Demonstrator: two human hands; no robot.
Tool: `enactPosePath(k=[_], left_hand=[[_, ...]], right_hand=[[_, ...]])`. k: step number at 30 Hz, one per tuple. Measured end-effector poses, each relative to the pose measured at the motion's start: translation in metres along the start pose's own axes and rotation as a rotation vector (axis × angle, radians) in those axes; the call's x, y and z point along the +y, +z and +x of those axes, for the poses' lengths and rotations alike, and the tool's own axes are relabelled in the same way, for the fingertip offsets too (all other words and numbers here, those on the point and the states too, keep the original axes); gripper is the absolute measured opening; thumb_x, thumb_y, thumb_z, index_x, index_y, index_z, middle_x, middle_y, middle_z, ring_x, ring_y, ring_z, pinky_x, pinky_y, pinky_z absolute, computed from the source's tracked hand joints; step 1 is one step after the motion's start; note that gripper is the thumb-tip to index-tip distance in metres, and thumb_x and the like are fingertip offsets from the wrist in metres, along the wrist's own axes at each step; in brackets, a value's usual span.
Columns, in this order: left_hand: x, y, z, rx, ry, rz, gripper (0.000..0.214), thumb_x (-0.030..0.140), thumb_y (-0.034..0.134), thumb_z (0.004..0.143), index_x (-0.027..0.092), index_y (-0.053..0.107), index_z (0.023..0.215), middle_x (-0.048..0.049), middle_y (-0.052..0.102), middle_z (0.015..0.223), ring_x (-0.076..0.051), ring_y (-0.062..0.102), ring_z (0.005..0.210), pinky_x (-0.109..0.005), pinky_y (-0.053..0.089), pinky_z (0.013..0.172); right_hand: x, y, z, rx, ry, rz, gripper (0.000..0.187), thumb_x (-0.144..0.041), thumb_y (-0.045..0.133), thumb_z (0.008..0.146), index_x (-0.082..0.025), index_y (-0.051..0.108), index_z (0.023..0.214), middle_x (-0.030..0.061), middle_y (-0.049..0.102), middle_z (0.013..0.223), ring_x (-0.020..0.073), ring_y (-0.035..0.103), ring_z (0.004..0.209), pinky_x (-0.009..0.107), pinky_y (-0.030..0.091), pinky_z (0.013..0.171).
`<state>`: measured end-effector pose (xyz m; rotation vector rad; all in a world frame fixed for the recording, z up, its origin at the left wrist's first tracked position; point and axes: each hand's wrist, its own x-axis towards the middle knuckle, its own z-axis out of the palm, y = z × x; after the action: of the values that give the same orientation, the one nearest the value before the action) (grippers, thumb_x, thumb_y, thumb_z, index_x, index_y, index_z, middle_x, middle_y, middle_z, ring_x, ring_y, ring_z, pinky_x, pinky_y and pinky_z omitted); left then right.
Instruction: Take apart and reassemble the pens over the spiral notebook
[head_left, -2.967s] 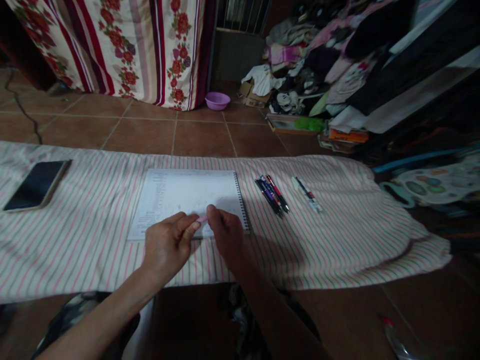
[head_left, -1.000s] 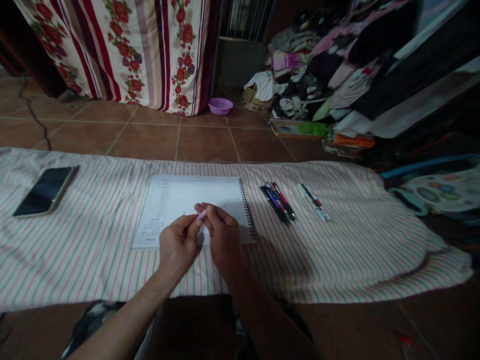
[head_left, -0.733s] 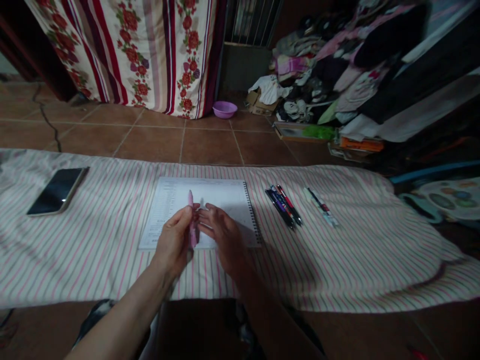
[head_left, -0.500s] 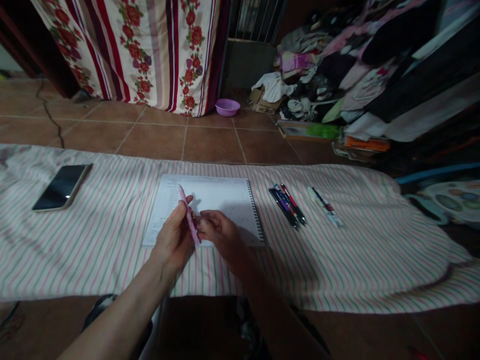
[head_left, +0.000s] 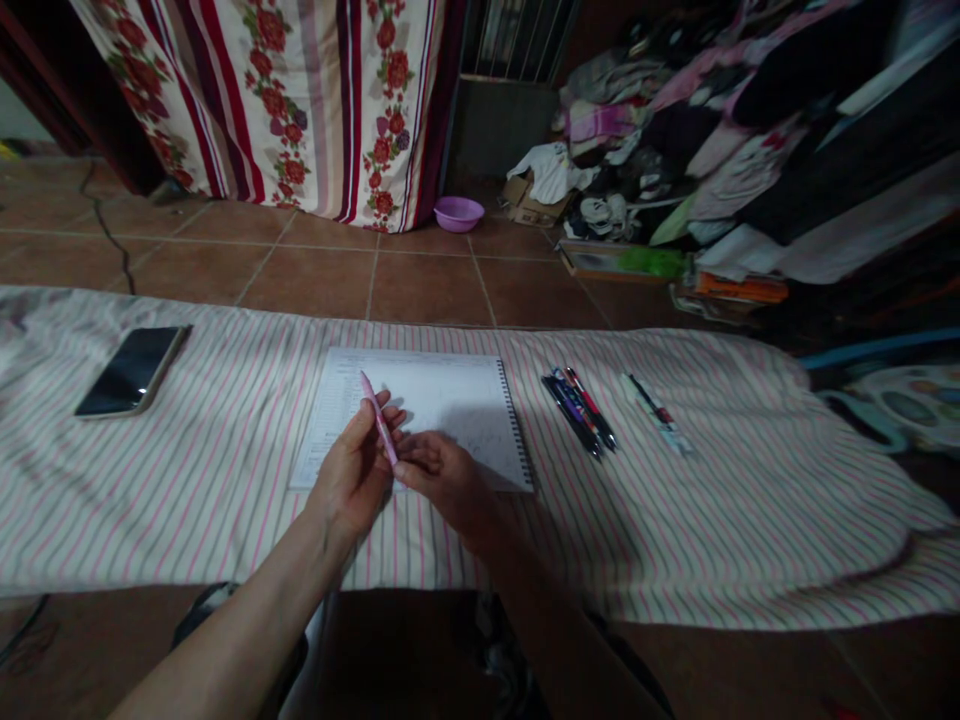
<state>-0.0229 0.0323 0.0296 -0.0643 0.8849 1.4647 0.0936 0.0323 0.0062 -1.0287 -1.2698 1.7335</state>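
A pink pen slants over the near part of a spiral notebook, its tip pointing up and away. My left hand grips the pen's upper part between thumb and fingers. At the pen's lower end, my right hand is closed with the thumb on it and the other fingers curled. Faint writing covers the left side of the page; both hands and their shadow hide some of the sheet.
A smartphone lies on the striped cloth at the left. Several pens form a cluster right of the notebook. Farther right is a light-coloured pen. A purple basin stands on the tiled floor beyond.
My right hand's thumb has come onto the lower end of the pen, and its fingers have curled in. The left hand keeps its grip, with its fingers spread a little more behind the pen.
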Motion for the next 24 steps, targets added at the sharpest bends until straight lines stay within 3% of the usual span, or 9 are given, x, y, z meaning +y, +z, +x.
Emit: enactPosePath(k=[5,24], left_hand=[[0.004,-0.0003,-0.0015,-0.023,0.025,0.08,0.019,0.014,0.046,0.088,0.01,0.065,0.09,-0.0048,0.066,0.073,-0.011,0.063,0.068,-0.02,0.053,0.06],[0.0104,-0.0038,-0.0027,-0.162,0.085,0.197,0.016,0.013,0.058,0.08,0.011,0.066,0.094,-0.007,0.069,0.077,-0.013,0.065,0.073,-0.021,0.052,0.069]], right_hand=[[-0.0029,-0.0034,-0.0018,0.038,0.03,-0.069,0.015,-0.022,0.06,0.067,-0.018,0.059,0.081,0.0011,0.064,0.076,0.0137,0.06,0.07,0.031,0.047,0.071],[-0.0037,-0.0054,-0.0049,0.083,0.155,0.121,0.02,-0.032,0.063,0.066,-0.016,0.058,0.078,0.0003,0.065,0.067,0.0102,0.06,0.055,0.024,0.047,0.054]])
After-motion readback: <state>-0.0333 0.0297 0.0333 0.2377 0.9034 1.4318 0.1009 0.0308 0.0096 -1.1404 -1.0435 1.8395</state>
